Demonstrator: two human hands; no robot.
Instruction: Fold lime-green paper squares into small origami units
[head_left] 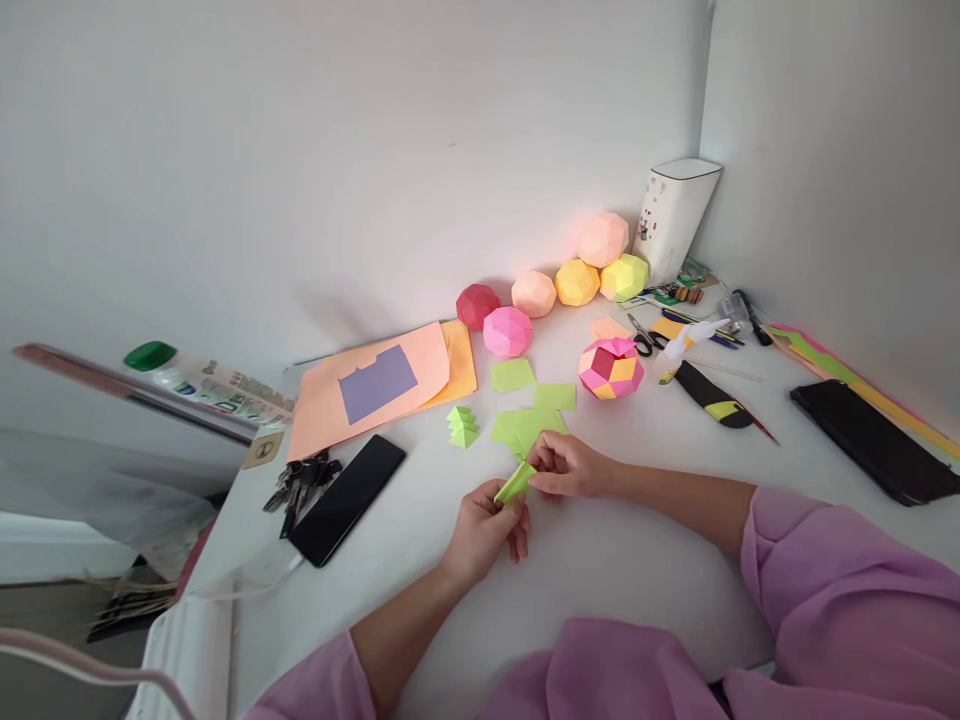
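Note:
A folded piece of light green paper (pixel 516 482) is held up between both hands, just above the table. My left hand (pixel 484 530) pinches its lower left end between thumb and fingers. At the upper right end, my right hand (pixel 566 467) grips the paper with curled fingers. Beyond the hands lie loose green paper pieces (pixel 555 396), some overlapping. To their left sits a small stack of folded green units (pixel 463 427). A multicoloured paper ball (pixel 610 369) with pink, yellow and red faces rests behind my right hand.
Paper balls (pixel 508 331) line the wall. On the left are peach sheets (pixel 315 410), a phone (pixel 349 500), keys (pixel 304 485) and a green-capped bottle (pixel 210 383). Scissors (pixel 643 340), a glue bottle (pixel 679 352), a black-handled cutter (pixel 709 397) and a black pouch (pixel 874 440) lie right.

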